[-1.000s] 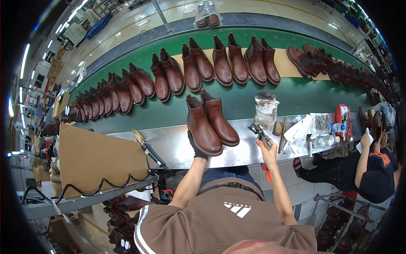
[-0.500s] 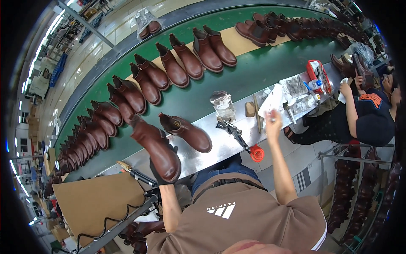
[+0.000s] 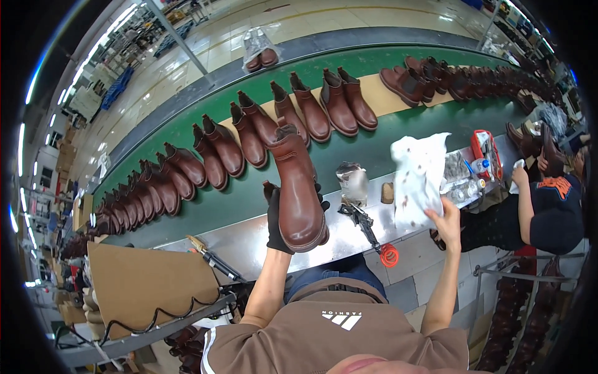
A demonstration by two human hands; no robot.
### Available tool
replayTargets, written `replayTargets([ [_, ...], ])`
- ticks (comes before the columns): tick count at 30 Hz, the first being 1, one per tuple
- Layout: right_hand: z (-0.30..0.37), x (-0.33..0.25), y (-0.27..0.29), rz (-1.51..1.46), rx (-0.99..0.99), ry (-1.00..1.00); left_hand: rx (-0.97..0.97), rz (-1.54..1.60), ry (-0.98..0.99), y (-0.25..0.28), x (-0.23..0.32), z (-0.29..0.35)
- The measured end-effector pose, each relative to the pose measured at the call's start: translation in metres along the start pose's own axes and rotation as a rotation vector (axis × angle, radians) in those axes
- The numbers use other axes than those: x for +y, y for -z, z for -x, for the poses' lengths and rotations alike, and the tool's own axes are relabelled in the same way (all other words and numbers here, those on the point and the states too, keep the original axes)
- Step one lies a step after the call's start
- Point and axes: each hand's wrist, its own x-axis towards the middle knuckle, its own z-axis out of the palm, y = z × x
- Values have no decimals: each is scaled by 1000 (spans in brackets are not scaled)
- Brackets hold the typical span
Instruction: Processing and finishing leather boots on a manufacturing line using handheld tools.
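In front of my chest a brown leather Chelsea boot (image 3: 300, 209) is held up, its toe toward me and its shaft pointing away. My left hand (image 3: 276, 225), in a black glove, grips it from below and both sides. Behind it another boot stands mostly hidden; only a bit of its top shows. My bare right hand (image 3: 447, 225) pinches the lower right edge of a white cloth (image 3: 418, 177) with dark stains. The cloth hangs spread out above the metal bench edge, apart from the boot.
Rows of brown boots (image 3: 218, 146) line the green conveyor (image 3: 349, 153). On the metal ledge are a clear bag (image 3: 353, 184), a tan block (image 3: 387, 193), a black tool with an orange coil (image 3: 389, 254) and a red tray (image 3: 486, 153). A co-worker (image 3: 548, 206) sits at right.
My left hand has brought the boot right and turned it more upright before me. My right hand has lifted the white cloth off the ledge. The whole view has shifted.
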Motion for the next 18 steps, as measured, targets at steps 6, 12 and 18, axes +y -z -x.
replayTargets([
  [6, 89, 42, 49, 198, 483, 11, 30, -70, 35, 26, -18, -31],
  [12, 111, 119, 36, -903, 701, -496, -11, -471, -65, 75, -29, -64],
  [18, 43, 166, 59, -1012, 759, -444, -190, -28, 33, 33, -40, -47],
])
